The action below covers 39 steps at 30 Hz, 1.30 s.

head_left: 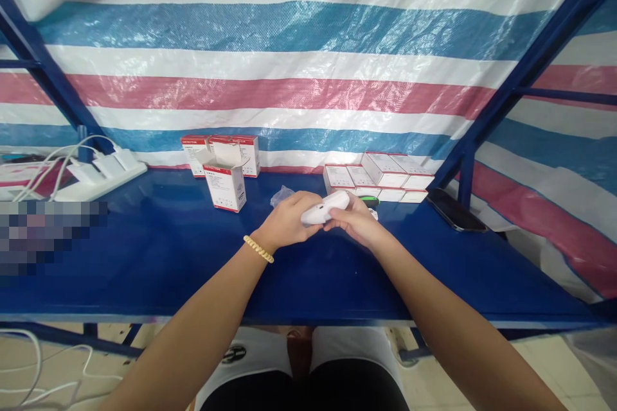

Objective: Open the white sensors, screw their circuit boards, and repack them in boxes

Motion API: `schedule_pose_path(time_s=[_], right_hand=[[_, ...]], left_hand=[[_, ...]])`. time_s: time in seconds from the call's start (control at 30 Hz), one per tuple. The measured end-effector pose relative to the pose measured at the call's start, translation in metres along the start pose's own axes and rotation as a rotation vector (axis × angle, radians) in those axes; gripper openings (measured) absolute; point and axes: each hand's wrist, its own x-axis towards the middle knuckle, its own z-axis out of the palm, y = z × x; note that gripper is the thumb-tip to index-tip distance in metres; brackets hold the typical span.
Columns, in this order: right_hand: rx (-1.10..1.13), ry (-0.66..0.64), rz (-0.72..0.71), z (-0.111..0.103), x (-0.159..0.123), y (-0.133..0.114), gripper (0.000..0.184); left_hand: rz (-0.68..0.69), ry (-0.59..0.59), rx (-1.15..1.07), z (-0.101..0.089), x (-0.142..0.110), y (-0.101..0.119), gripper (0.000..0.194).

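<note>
Both hands hold one white, rounded plastic device (324, 210) above the blue table, with a small dark slot on its near edge. My left hand (292, 218), with a yellow coiled band at the wrist, is wrapped round its left end. My right hand (355, 218) grips the right end, thumb across the near side. The boxes read "DETECTOR", but the device's exact kind is not plain. Just behind the left hand lies a crumpled clear plastic bag (281, 196). A green and black object (370, 201) is partly hidden behind the right hand.
An open white-and-red box (225, 187) stands back left, before several similar boxes. Flat boxes (385, 170) are stacked back right, near a black phone-like object (457, 210). At far left a white power strip (103, 181) carries plugs and cables. Blue frame posts slope at both sides.
</note>
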Motion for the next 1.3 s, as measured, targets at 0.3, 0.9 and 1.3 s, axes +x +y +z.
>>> schedule_pose_path(time_s=[0.3,0.9,1.3], right_hand=[[-0.205,-0.037,0.058,-0.002,-0.002,-0.006,0.056],[-0.100,-0.035,0.043,-0.012,0.002,-0.006,0.053],[-0.067,0.029,0.031,-0.001,0.002,-0.004,0.051]], left_hand=[[-0.227,-0.083,-0.162,-0.002,0.002,-0.001,0.037],[-0.584,0.156,-0.506,0.011,-0.002,-0.002,0.053],[-0.495,0.146,-0.186,0.006,0.001,0.003,0.051]])
